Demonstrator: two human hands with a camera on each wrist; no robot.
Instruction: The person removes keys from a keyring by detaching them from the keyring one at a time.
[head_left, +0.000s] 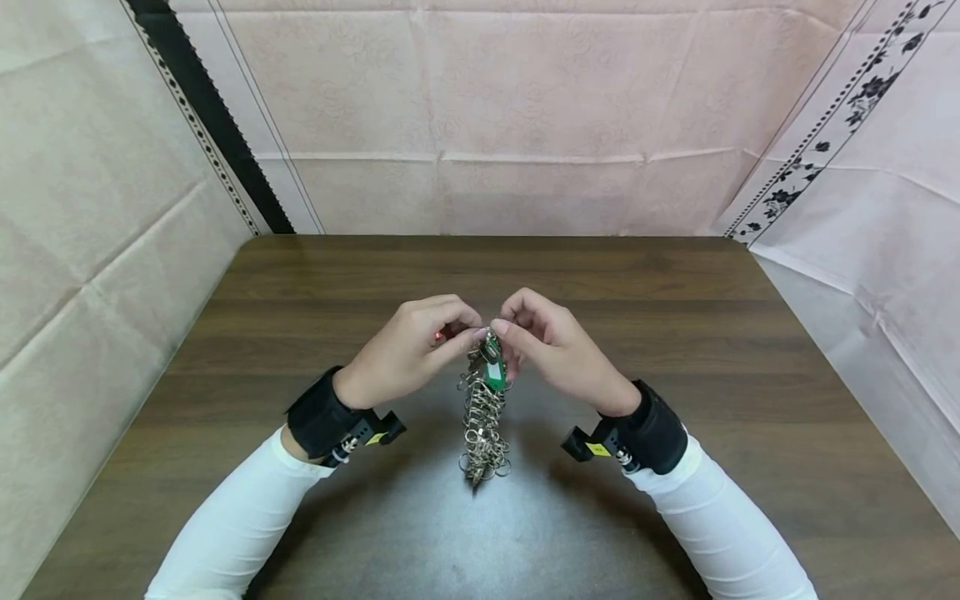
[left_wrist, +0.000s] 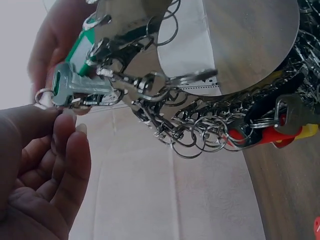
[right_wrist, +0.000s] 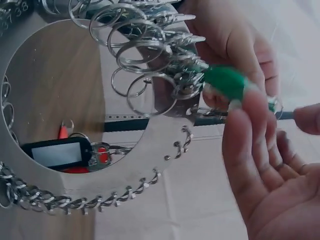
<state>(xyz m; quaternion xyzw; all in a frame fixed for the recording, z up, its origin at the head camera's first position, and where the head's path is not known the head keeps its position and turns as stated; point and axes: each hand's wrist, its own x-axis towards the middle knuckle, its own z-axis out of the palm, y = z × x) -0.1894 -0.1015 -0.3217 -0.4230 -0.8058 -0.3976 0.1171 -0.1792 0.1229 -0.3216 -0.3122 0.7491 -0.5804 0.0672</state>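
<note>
The left hand [head_left: 397,350] bends thumb and finger together at the top of the bundle, seemingly pinching the small ring [left_wrist: 43,91] at the head of a key [left_wrist: 80,85]. The right hand [head_left: 562,350] meets it from the right, its fingertips against the green tag [head_left: 495,373]; whether it grips the tag I cannot tell. The key and tag sit together between the hands, at the far end of a metal hoop [right_wrist: 110,181] thick with metal clips and rings [head_left: 483,417], above the middle of the wooden table [head_left: 675,333].

Good handling here probably means steadying the tag with the right fingertips while the left works the thin wire with its nails. The neighbouring clips crowd close, so holding this one slightly apart should prevent snagging. Keeping the hoop upright would spare the bundle from swinging.
</note>
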